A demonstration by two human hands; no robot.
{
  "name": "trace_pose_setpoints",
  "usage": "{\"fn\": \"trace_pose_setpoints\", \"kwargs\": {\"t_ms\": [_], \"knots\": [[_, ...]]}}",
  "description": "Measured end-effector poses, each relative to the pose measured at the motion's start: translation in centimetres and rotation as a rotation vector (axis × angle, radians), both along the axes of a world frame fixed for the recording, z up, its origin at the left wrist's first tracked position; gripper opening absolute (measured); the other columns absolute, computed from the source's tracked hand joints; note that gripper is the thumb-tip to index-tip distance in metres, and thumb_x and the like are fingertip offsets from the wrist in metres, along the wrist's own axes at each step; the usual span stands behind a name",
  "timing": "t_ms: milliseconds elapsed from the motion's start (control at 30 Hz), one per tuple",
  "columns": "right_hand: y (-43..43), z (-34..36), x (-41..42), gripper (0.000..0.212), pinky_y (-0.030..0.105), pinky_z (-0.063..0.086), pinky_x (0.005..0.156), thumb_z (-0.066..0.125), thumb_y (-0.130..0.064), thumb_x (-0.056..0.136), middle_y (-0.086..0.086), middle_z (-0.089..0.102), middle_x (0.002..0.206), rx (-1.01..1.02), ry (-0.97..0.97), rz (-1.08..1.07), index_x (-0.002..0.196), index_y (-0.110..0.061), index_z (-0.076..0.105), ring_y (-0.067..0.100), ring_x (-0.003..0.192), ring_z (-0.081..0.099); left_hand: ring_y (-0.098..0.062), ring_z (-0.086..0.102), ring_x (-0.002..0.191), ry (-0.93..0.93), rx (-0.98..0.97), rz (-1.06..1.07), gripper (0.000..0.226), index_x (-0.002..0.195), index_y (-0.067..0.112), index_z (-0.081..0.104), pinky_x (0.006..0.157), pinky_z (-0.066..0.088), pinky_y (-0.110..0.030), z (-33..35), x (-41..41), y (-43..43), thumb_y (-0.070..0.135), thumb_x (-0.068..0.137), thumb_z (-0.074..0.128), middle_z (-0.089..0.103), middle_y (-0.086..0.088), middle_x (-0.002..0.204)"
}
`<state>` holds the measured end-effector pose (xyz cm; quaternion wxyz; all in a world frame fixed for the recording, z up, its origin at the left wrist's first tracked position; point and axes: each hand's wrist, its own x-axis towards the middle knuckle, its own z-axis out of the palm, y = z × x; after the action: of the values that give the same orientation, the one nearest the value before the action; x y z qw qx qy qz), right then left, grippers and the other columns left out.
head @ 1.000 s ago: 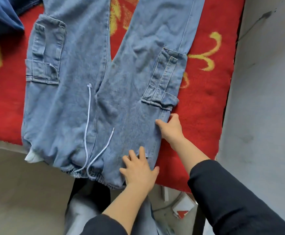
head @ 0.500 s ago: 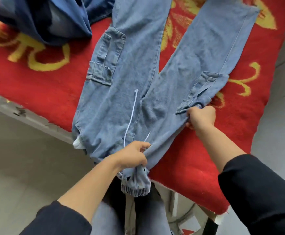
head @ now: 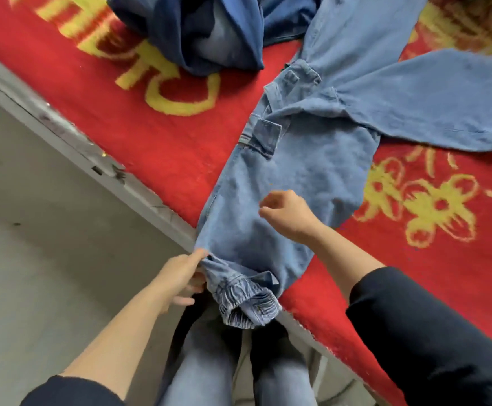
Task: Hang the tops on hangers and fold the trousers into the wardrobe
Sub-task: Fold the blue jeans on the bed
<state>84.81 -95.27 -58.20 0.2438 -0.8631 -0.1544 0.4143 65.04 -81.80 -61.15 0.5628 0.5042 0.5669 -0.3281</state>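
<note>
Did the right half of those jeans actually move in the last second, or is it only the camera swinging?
Yes. Judged against the red blanket, the right half of the jeans has folded leftward onto the left half, baring blanket where it lay.

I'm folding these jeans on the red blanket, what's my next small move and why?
Probably take the right hand to the splayed leg and lay it over the other: they fork apart, while the left hand pinches the jeans at the waist.
</note>
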Motion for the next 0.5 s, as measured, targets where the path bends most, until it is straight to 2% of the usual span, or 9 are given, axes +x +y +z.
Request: {"fn": "trace_pose_setpoints", "kwargs": {"t_ms": [33, 100, 167, 200, 233, 267, 333, 400, 500], "knots": [[-0.8, -0.1, -1.1, 0.016, 0.029, 0.049, 0.068, 0.058, -0.012, 0.081, 0.011, 0.071, 0.080, -0.012, 0.031, -0.009, 0.087, -0.005, 0.070, 0.021, 0.074, 0.063, -0.021, 0.073, 0.079, -0.009, -0.083, 0.027, 0.038, 0.093, 0.024, 0.069, 0.066, 0.058, -0.036, 0.0, -0.3, -0.5, 0.057, 0.080, 0.057, 0.074, 0.000, 0.090], [-2.6, 0.0, -3.0, 0.011, 0.029, 0.051, 0.061, 0.057, -0.006, 0.078, 0.011, 0.066, 0.067, -0.018, 0.240, -0.021, 0.074, -0.001, 0.066, 0.019, 0.062, 0.059, -0.022, 0.073, 0.079, -0.079, -0.131, 0.096, 0.038, 0.092, 0.021, 0.072, 0.075, 0.059, -0.040, 0.0, -0.5, -1.3, 0.054, 0.081, 0.058, 0.075, -0.004, 0.084], [-4.5, 0.5, -4.8, 0.011, 0.026, 0.048, 0.059, 0.058, -0.001, 0.075, 0.005, 0.062, 0.065, -0.063, 0.414, 0.076, 0.074, -0.008, 0.067, 0.015, 0.060, 0.055, -0.020, 0.070, 0.074, -0.153, -0.065, 0.176, 0.036, 0.097, 0.015, 0.070, 0.086, 0.056, -0.043, 0.0, -0.3, -1.8, 0.046, 0.083, 0.061, 0.074, -0.006, 0.078], [-5.4, 0.7, -5.7, 0.017, 0.024, 0.046, 0.060, 0.059, -0.001, 0.072, 0.001, 0.061, 0.069, -0.090, 0.442, 0.157, 0.081, -0.012, 0.068, 0.014, 0.063, 0.054, -0.020, 0.068, 0.073, -0.179, -0.056, 0.207, 0.037, 0.099, 0.012, 0.069, 0.089, 0.054, -0.043, 0.0, -0.2, -1.9, 0.044, 0.084, 0.062, 0.073, -0.008, 0.078], [-6.2, 0.7, -6.7, 0.025, 0.023, 0.046, 0.063, 0.061, -0.004, 0.070, -0.002, 0.061, 0.076, -0.112, 0.412, 0.265, 0.092, -0.014, 0.068, 0.013, 0.070, 0.054, -0.021, 0.067, 0.074, -0.200, -0.069, 0.229, 0.040, 0.102, 0.010, 0.069, 0.090, 0.054, -0.042, 0.0, -0.2, -2.0, 0.045, 0.084, 0.062, 0.072, -0.009, 0.079], [-6.9, 0.5, -7.7, 0.034, 0.025, 0.046, 0.070, 0.064, -0.012, 0.070, -0.004, 0.059, 0.089, -0.135, 0.291, 0.415, 0.104, -0.017, 0.064, 0.014, 0.082, 0.053, -0.022, 0.066, 0.075, -0.218, -0.091, 0.241, 0.045, 0.104, 0.008, 0.069, 0.090, 0.053, -0.042, 0.2, -0.2, -2.2, 0.047, 0.084, 0.063, 0.071, -0.010, 0.081], [-8.0, 0.0, -10.0, 0.047, 0.034, 0.042, 0.082, 0.064, -0.038, 0.074, -0.002, 0.051, 0.109, -0.184, -0.049, 0.659, 0.116, -0.021, 0.053, 0.018, 0.103, 0.045, -0.022, 0.066, 0.080, -0.256, -0.132, 0.282, 0.051, 0.106, 0.008, 0.069, 0.090, 0.052, -0.041, 0.1, -0.7, -2.5, 0.053, 0.083, 0.061, 0.071, -0.011, 0.088], [-8.1, -0.3, -11.9, 0.040, 0.036, 0.040, 0.080, 0.062, -0.047, 0.077, 0.000, 0.051, 0.107, -0.187, -0.222, 0.628, 0.105, -0.020, 0.055, 0.022, 0.105, 0.046, -0.020, 0.067, 0.083, -0.297, -0.175, 0.355, 0.052, 0.105, 0.013, 0.069, 0.084, 0.054, -0.038, 0.0, -1.7, -3.0, 0.058, 0.085, 0.054, 0.072, -0.010, 0.094], [-8.2, -0.1, -13.8, 0.017, 0.036, 0.038, 0.071, 0.065, -0.028, 0.076, 0.004, 0.063, 0.092, -0.138, -0.182, 0.278, 0.087, -0.016, 0.059, 0.030, 0.092, 0.057, -0.014, 0.066, 0.079, -0.278, -0.092, 0.550, 0.035, 0.097, 0.019, 0.068, 0.071, 0.049, -0.030, -0.5, -3.3, -4.9, 0.047, 0.092, 0.048, 0.071, -0.005, 0.095]]}}
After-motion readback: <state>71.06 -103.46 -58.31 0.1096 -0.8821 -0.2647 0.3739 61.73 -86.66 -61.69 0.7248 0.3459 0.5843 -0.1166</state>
